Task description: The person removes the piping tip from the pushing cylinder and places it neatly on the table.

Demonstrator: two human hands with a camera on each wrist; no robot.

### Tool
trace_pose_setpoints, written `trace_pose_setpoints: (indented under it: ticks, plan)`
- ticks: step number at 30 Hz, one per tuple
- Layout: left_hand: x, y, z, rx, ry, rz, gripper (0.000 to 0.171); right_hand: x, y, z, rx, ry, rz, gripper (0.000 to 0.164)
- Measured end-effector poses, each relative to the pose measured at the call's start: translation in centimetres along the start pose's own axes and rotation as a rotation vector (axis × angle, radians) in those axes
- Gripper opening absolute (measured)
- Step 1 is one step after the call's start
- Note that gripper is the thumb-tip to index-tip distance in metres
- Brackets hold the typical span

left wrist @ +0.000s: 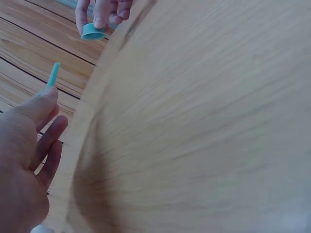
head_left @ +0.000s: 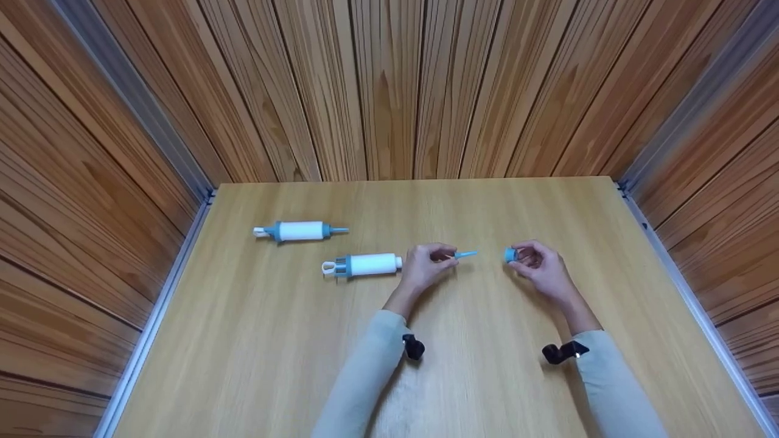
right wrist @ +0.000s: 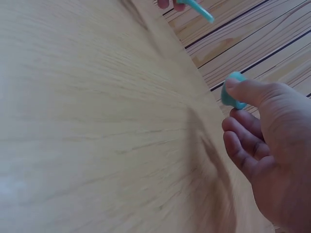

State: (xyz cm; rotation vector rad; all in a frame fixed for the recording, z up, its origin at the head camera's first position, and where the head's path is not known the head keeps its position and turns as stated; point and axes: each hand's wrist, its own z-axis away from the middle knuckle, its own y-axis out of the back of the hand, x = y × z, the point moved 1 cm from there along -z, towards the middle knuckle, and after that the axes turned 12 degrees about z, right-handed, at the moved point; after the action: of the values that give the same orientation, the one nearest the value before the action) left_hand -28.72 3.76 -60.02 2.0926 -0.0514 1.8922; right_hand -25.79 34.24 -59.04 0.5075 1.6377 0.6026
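My left hand [head_left: 428, 264] pinches a slim blue tapered nozzle [head_left: 467, 253] between thumb and fingers, its thin end toward the right. A short blue ring-shaped cap [head_left: 510, 255] is pinched by my right hand [head_left: 541, 267], held apart from the nozzle. In the left wrist view the cap [left wrist: 93, 32] shows its hollow open side. Just left of my left hand lies a white syringe-like tube [head_left: 372, 264] with a blue collar and a white loop handle; its right end is bare white. The nozzle's base is hidden by my fingers.
A second white tube [head_left: 301, 231], with blue ends, a nozzle and a loop handle, lies farther back on the left of the wooden table [head_left: 255, 365]. Wood-plank walls [head_left: 389, 91] stand behind and at both sides, with metal rails [head_left: 164, 286] along the table's side edges.
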Motion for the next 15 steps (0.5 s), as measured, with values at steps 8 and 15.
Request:
trace_pose_setpoints:
  ticks: [8,15]
  plan:
    - [-0.59,-0.63,0.07,0.030,0.017,-0.044,0.024,0.43,0.20,0.42,-0.057,-0.014,0.076,0.038]
    - [-0.62,-0.95,0.33,0.029,0.052,-0.055,0.025,0.45,0.04,0.47,-0.061,-0.023,0.113,0.036]
